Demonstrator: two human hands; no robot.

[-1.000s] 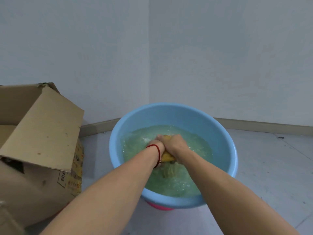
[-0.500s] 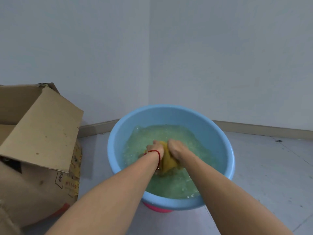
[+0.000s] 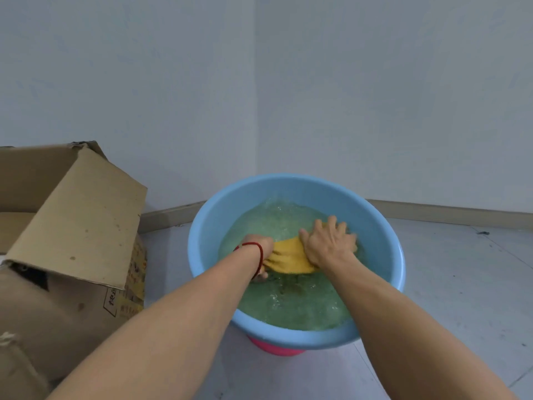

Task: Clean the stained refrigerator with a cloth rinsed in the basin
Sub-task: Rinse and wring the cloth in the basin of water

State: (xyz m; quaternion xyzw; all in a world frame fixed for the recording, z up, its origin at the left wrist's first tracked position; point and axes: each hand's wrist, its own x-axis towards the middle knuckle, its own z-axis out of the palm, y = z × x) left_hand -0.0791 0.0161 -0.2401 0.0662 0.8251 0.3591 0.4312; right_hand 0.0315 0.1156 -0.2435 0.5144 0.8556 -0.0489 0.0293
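**Yellow cloth stretched between two hands in a basin of water**

Yellow cloth (image 3: pixel 290 256), soaked, pulled taut just above cloudy greenish water (image 3: pixel 288 301) inside a round blue basin (image 3: pixel 202 241). Gripped at its left end by the left hand (image 3: pixel 261 251), fingers curled round a bunched corner, a red string (image 3: pixel 258 249) circling that wrist. Pinned at its right end under the right hand (image 3: pixel 330 243), fingers spread and bent over the fabric, thumb hooked on the near edge; hard to tell how tightly clasped, though clearly holding cloth.

Likely handling: soft and limp, no stiffness at all, heavier than when dry because waterlogged, and dripping once lifted. Probably a little slick from the murky water, but not fragile; safe to twist hard. Best taken at both ends, as here, for wringing, or gathered into one fist for carrying. Spill risk from a basin filled fairly high and perched on a pink base (image 3: pixel 274 347).

Counted: one cloth, one blue basin, one pink base beneath it, two bare hands, one red wrist string, one open cardboard box (image 3: pixel 75 226) just left of the basin on the pale floor (image 3: pixel 461 284). No refrigerator in sight; wiping not yet begun, by this view.
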